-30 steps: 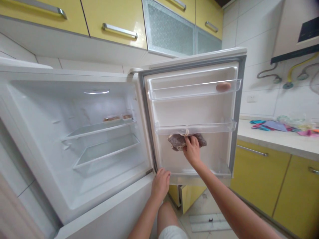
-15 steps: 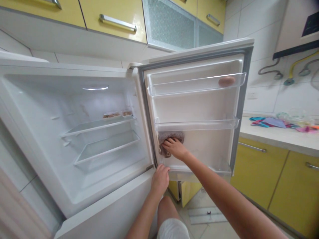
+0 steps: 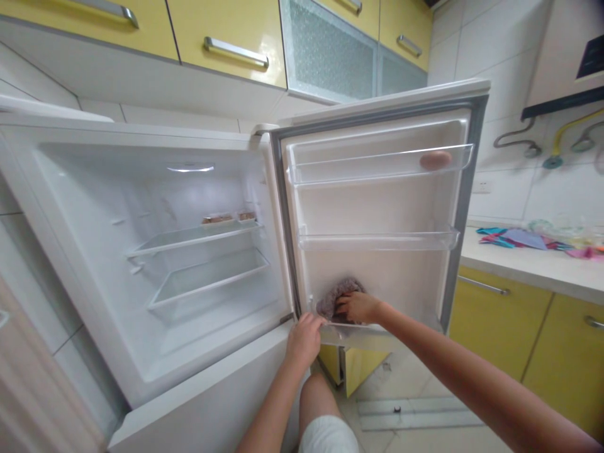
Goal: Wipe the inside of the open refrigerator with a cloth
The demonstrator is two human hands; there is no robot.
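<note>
My right hand (image 3: 359,307) presses a bunched grey-brown cloth (image 3: 336,298) into the lower part of the fridge door (image 3: 372,211), just above the bottom door shelf. Its fingers are curled into the cloth and partly hidden by it. My left hand (image 3: 306,340) has its fingers closed over the hinge-side end of the bottom shelf's rim, at the door's lower corner. The door stands wide open. A clear middle door shelf (image 3: 377,241) runs above the cloth, and a brown egg-shaped thing (image 3: 435,160) lies in the clear top door shelf (image 3: 358,168).
To the left is the open fridge compartment with a glass shelf (image 3: 189,239) and small packs (image 3: 218,219) at its back. Yellow cupboards (image 3: 226,31) hang above. On the right counter (image 3: 533,261) lie colourful cloths (image 3: 514,238). A pale panel (image 3: 419,413) lies on the floor.
My right hand has moved the cloth down and to the right, from below the middle door shelf to the bottom shelf. My left hand stays at the door's corner. The view has shifted slightly.
</note>
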